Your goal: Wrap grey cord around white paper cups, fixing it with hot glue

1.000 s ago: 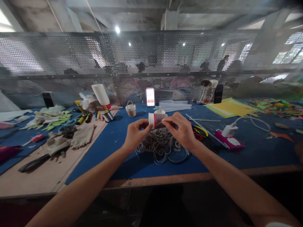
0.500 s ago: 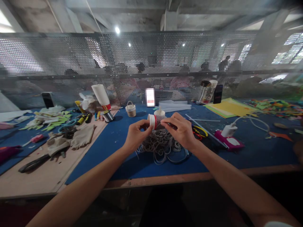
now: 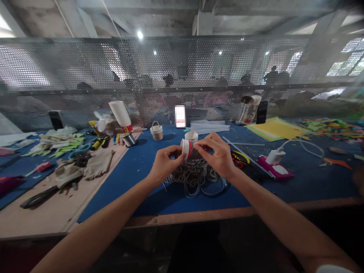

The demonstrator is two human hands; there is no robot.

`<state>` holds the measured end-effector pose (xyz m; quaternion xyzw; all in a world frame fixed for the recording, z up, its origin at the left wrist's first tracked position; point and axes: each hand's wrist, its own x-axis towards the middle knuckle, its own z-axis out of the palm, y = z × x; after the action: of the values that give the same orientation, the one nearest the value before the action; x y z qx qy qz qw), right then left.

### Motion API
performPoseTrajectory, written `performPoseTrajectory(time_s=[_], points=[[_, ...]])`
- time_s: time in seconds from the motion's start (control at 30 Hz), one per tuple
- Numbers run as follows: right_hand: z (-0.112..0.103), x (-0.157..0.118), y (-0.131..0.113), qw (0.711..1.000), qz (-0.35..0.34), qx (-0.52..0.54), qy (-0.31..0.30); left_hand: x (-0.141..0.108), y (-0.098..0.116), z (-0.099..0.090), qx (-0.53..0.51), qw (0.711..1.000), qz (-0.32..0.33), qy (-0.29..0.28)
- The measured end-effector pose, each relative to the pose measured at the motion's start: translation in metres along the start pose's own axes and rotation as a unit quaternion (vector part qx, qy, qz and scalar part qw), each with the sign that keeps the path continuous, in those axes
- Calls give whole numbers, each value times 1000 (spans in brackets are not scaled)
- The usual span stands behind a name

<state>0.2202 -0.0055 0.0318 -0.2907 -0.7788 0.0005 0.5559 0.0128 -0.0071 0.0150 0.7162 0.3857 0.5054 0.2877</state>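
My left hand [image 3: 168, 161] grips a paper cup [image 3: 186, 148] by its white rim, the mouth tipped toward the left. A red band shows below the rim, and grey cord is wound around the cup's body. The fingertips of my right hand [image 3: 216, 153] are pinched at the wound side of the cup, on what looks like the grey cord; the pinch itself is partly hidden. Beneath both hands lies a loose tangle of grey cord [image 3: 193, 176] on the blue table mat. Just behind them stands another white cup [image 3: 191, 136] with a stick in it.
A small cord-wrapped basket [image 3: 156, 132] with a handle stands at the back left, near a tilted stack of paper cups [image 3: 121, 113]. Yellow-handled scissors [image 3: 241, 157] lie right of the cord. Farther right are a magenta power block [image 3: 275, 168] and yellow sheets [image 3: 280, 129].
The cup has shifted slightly right and its mouth has turned a little more toward me. My right hand has moved slightly, still pinched beside the cup.
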Motion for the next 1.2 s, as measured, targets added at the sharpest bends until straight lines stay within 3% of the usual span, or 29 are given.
performPoseTrajectory(time_s=[1.2], points=[[4,0,8,998,56,0,5,-1,14,1,-61,997,-36,-42]])
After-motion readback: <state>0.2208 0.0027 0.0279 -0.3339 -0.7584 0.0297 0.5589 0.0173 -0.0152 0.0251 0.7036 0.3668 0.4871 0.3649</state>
